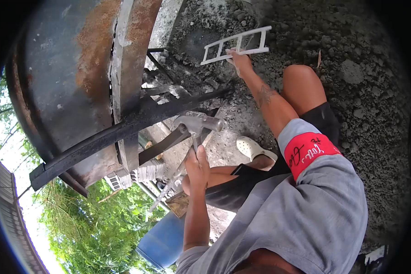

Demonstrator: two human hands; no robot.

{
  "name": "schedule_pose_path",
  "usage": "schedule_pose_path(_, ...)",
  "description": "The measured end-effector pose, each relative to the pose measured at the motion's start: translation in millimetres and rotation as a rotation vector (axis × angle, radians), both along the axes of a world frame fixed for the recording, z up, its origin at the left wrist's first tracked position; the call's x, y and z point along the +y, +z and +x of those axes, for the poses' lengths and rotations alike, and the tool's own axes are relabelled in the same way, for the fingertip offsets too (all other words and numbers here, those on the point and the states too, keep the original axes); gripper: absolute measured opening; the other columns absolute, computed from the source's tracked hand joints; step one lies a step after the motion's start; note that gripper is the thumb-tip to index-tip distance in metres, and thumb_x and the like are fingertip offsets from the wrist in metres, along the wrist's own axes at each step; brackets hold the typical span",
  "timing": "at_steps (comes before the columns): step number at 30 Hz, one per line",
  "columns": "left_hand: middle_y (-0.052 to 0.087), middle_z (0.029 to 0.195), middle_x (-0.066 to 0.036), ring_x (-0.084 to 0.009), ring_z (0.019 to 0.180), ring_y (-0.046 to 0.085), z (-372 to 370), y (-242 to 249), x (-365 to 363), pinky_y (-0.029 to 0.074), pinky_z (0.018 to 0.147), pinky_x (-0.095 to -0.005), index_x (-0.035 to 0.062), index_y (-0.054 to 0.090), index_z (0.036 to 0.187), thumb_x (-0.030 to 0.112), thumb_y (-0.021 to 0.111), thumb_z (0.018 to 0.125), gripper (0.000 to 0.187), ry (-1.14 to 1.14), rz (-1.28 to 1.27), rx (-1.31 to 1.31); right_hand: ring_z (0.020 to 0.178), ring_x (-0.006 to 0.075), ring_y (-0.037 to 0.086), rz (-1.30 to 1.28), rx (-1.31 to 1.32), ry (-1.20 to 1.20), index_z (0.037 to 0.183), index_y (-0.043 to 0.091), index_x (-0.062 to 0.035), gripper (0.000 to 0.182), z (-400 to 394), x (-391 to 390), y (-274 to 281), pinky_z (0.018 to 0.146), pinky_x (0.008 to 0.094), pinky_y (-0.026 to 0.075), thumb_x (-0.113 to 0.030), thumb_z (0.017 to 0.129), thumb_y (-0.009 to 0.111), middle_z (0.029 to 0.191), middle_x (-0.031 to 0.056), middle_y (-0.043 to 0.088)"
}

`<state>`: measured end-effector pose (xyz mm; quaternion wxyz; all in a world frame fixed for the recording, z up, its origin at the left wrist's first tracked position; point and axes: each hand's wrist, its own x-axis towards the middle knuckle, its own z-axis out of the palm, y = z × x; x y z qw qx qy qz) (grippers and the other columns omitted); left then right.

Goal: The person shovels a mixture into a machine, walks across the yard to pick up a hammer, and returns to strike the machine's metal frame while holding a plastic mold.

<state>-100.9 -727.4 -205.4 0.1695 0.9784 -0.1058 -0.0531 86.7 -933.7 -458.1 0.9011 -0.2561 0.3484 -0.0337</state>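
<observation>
My left hand [197,169] is wrapped around the handle of a claw hammer [198,122], just below its worn metal head. In my right hand [239,63] is a pale, ladder-shaped frame [238,44] with two long rails and several short crosspieces; my fingers grip it at one rail. The frame is held out over dark, ashy ground. Close beyond the hammer runs a long, curved blackened bar [116,137], with a dark flat bar [164,145] beside the hammer head.
A large rusty metal body [68,82] with a seamed edge fills the left side. Dark rubble and soil [356,96] cover the right. A blue drum [162,239] stands near my left forearm, with grey blocks [137,175] and greenery beyond. My foot wears a pale clog [249,148].
</observation>
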Motion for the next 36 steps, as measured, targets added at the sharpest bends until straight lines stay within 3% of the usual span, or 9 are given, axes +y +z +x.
schedule_pose_path(1, 0.040, 0.050, 0.001, -0.0067, 0.042, 0.037, -3.4, -1.3, -2.1, 0.027, 0.039, -0.0222, 0.0035, 0.044, 0.068, 0.038, 0.036, 0.094, 0.044, 0.097, -0.110, 0.091, 0.101, 0.0207, 0.053, -0.182, -0.014, 0.051, 0.105, 0.054, -0.0056, 0.019, 8.9, 0.5, -0.3, 0.091, 0.0332, 0.045, -0.013, 0.089, 0.050, 0.102, 0.0081, 0.056)
schedule_pose_path(2, 0.040, 0.050, 0.001, -0.0067, 0.042, 0.037, -1.6, -9.9, 0.5, 0.027, 0.039, -0.0222, 0.0035, 0.044, 0.068, 0.038, 0.036, 0.094, 0.044, 0.110, -0.116, 0.109, 0.082, 0.0151, 0.055, -0.452, -0.046, 0.095, 0.100, 0.058, -0.0067, 0.016, 10.7, -1.8, 6.1, 0.073, 0.0313, 0.049, -0.013, 0.089, 0.049, 0.090, 0.0051, 0.058)
schedule_pose_path(4, 0.039, 0.049, 0.001, -0.0059, 0.038, 0.035, -2.4, -21.5, 10.3, 0.024, 0.035, -0.0206, 0.0038, 0.044, 0.067, 0.038, 0.036, 0.094, 0.044, 0.200, -0.282, 0.114, 0.055, 0.0127, 0.049, -0.838, -0.256, 0.008, 0.088, 0.063, -0.0076, 0.011, -4.0, -5.1, 32.1, 0.050, 0.0322, 0.038, -0.017, 0.083, 0.058, 0.059, 0.0035, 0.053)
schedule_pose_path(10, 0.038, 0.047, 0.000, -0.0061, 0.036, 0.035, 20.9, -25.3, 11.6, 0.024, 0.033, -0.0207, 0.0035, 0.043, 0.066, 0.040, 0.036, 0.094, 0.047, 0.295, -0.377, 0.209, 0.051, 0.0151, 0.047, -1.014, -0.293, 0.344, 0.092, 0.061, -0.0063, 0.013, -35.7, -11.3, 70.7, 0.049, 0.0363, 0.037, -0.016, 0.085, 0.055, 0.058, 0.0065, 0.052)
schedule_pose_path(14, 0.038, 0.047, 0.000, -0.0062, 0.036, 0.035, 25.2, -31.8, 17.7, 0.024, 0.033, -0.0206, 0.0030, 0.044, 0.067, 0.041, 0.036, 0.094, 0.047, 0.245, -0.358, 0.182, 0.051, 0.0226, 0.049, -1.121, -0.226, 0.467, 0.095, 0.058, -0.0038, 0.014, -48.8, -7.8, 73.1, 0.050, 0.0392, 0.037, -0.012, 0.086, 0.052, 0.060, 0.0109, 0.053)
schedule_pose_path(18, 0.038, 0.047, 0.001, -0.0060, 0.036, 0.034, 27.0, -31.9, 14.2, 0.024, 0.034, -0.0200, 0.0025, 0.045, 0.068, 0.043, 0.037, 0.093, 0.048, 0.190, -0.391, 0.156, 0.053, 0.0156, 0.046, -1.175, -0.289, 0.463, 0.097, 0.060, -0.0101, 0.012, -49.8, -0.1, 67.8, 0.048, 0.0370, 0.034, -0.012, 0.089, 0.051, 0.063, 0.0075, 0.053)
schedule_pose_path(26, 0.039, 0.050, 0.001, -0.0058, 0.040, 0.035, 56.3, 20.4, -21.3, 0.025, 0.036, -0.0187, 0.0022, 0.044, 0.069, 0.045, 0.040, 0.091, 0.048, 0.029, -0.468, -0.006, 0.051, 0.0212, 0.048, -1.209, -0.285, 0.538, 0.100, 0.058, -0.0065, 0.014, -43.4, -8.0, 61.0, 0.048, 0.0393, 0.037, -0.014, 0.090, 0.051, 0.069, 0.0113, 0.055)
schedule_pose_path(34, 0.040, 0.054, 0.000, -0.0051, 0.042, 0.034, 67.8, 38.8, -42.7, 0.025, 0.037, -0.0179, 0.0026, 0.043, 0.075, 0.048, 0.044, 0.089, 0.048, 0.049, -0.604, 0.038, 0.051, 0.0237, 0.048, -1.287, -0.412, 0.353, 0.096, 0.057, -0.0043, 0.012, -50.6, 1.0, 67.0, 0.049, 0.0385, 0.037, -0.010, 0.087, 0.053, 0.060, 0.0125, 0.050)
schedule_pose_path(36, 0.040, 0.054, 0.000, -0.0050, 0.042, 0.034, 66.9, 37.7, -43.3, 0.024, 0.037, -0.0177, 0.0026, 0.043, 0.075, 0.048, 0.044, 0.088, 0.048, 0.056, -0.623, 0.045, 0.060, 0.0387, 0.053, -1.152, -0.457, 0.386, 0.090, 0.055, -0.0022, 0.013, -52.9, 10.4, 79.1, 0.055, 0.0437, 0.039, -0.001, 0.078, 0.054, 0.066, 0.0213, 0.055)
